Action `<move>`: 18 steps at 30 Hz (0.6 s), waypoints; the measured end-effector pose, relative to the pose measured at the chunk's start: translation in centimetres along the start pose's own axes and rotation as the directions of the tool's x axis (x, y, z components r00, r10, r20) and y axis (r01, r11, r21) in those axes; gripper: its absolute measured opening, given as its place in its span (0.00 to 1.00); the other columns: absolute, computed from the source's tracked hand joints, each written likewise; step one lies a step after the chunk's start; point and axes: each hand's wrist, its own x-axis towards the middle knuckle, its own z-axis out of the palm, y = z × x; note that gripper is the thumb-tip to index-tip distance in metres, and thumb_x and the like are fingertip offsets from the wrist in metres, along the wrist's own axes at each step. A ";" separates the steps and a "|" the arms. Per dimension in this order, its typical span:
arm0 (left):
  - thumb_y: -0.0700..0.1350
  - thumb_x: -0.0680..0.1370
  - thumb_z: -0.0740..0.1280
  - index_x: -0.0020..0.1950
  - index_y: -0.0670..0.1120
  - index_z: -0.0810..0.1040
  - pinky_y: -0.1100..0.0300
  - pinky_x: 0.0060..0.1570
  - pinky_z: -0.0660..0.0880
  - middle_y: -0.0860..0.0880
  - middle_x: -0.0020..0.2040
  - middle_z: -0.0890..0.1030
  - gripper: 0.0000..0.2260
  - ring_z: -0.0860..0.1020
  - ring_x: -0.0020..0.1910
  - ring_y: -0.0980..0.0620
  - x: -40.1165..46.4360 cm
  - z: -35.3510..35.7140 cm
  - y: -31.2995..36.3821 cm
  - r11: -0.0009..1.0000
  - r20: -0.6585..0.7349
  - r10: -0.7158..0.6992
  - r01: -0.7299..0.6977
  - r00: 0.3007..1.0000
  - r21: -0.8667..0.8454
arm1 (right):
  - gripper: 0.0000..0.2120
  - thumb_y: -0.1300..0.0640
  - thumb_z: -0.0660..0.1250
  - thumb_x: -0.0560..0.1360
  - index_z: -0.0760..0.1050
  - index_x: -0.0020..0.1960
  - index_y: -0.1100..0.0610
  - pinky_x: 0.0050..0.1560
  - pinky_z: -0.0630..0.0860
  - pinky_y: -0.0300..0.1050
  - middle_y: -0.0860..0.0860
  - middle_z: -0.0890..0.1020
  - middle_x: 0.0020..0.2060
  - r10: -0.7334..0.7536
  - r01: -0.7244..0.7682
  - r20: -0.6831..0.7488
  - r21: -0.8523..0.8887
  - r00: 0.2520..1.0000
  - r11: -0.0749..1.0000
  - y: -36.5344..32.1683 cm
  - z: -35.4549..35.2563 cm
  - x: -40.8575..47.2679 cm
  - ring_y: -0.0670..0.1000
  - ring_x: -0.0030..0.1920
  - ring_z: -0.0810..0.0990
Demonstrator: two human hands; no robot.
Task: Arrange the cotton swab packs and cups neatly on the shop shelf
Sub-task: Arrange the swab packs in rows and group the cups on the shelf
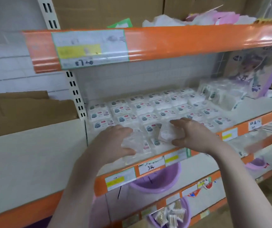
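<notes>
Now, at the shelf's front edge, the left hand curls its fingers around a clear pack — resting atop the rows of cotton swab packs. Just right, the right hand pinches another pack, lifted slightly. Farther right stand clear cups.

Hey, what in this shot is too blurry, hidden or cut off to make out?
All in the head view:
- Big price tag on the upper shelf: print blurred.
- Packs in the left hand and in the right hand: motion-blurred, part-covered by fingers, count unclear.
- Purple bowl of small packets: cut off by the bottom edge.
- Clear tubs: labels too small to read.
</notes>
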 end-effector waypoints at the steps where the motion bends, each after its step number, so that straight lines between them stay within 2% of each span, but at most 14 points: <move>1: 0.58 0.74 0.67 0.74 0.52 0.61 0.60 0.66 0.61 0.52 0.71 0.65 0.31 0.63 0.69 0.52 0.4 0.2 0.1 1.000 0.000 -0.017 0.017 1.000 -0.002 | 0.34 0.52 0.71 0.70 0.63 0.73 0.54 0.60 0.62 0.39 0.54 0.70 0.67 -0.027 0.027 0.019 0.004 0.999 1.000 0.5 -0.1 1.0 0.53 0.67 0.68; 5: 0.56 0.74 0.69 0.72 0.51 0.65 0.57 0.64 0.64 0.51 0.68 0.69 0.29 0.66 0.66 0.51 1.5 1.1 1.1 0.992 -0.020 -0.126 0.126 0.992 -0.007 | 0.35 0.54 0.72 0.70 0.63 0.73 0.54 0.60 0.65 0.40 0.53 0.69 0.68 -0.138 0.136 0.089 0.025 0.986 0.990 2.1 -0.3 4.6 0.52 0.67 0.69; 8: 0.56 0.73 0.69 0.69 0.50 0.68 0.55 0.63 0.66 0.51 0.65 0.71 0.27 0.68 0.64 0.50 2.1 1.8 1.9 0.974 -0.022 -0.226 0.226 0.974 -0.011 | 0.34 0.53 0.71 0.70 0.62 0.73 0.52 0.59 0.62 0.38 0.51 0.68 0.69 -0.258 0.257 0.155 0.028 0.954 0.966 3.1 -0.5 6.8 0.50 0.68 0.67; 13: 0.55 0.73 0.69 0.72 0.52 0.64 0.52 0.66 0.64 0.53 0.70 0.68 0.29 0.65 0.69 0.52 2.7 2.3 3.3 0.934 -0.007 -0.357 0.357 0.934 0.009 | 0.35 0.51 0.70 0.72 0.59 0.74 0.50 0.61 0.60 0.35 0.48 0.64 0.72 -0.432 0.428 0.260 0.075 0.864 0.901 4.5 -0.2 9.7 0.48 0.70 0.63; 16: 0.54 0.73 0.70 0.72 0.53 0.64 0.57 0.66 0.64 0.53 0.69 0.68 0.29 0.66 0.68 0.52 2.4 2.3 4.2 0.913 -0.052 -0.409 0.408 0.911 -0.015 | 0.33 0.46 0.69 0.73 0.59 0.74 0.47 0.60 0.58 0.35 0.45 0.63 0.72 -0.485 0.444 0.303 0.198 0.820 0.874 5.3 -0.3 10.3 0.46 0.70 0.62; 18: 0.54 0.73 0.70 0.72 0.53 0.65 0.59 0.65 0.64 0.52 0.69 0.69 0.29 0.68 0.67 0.52 2.1 2.4 4.7 0.902 -0.082 -0.431 0.430 0.899 -0.032 | 0.31 0.42 0.65 0.74 0.60 0.73 0.48 0.63 0.57 0.37 0.45 0.63 0.72 -0.483 0.413 0.301 0.270 0.822 0.870 5.7 -0.4 10.4 0.46 0.71 0.61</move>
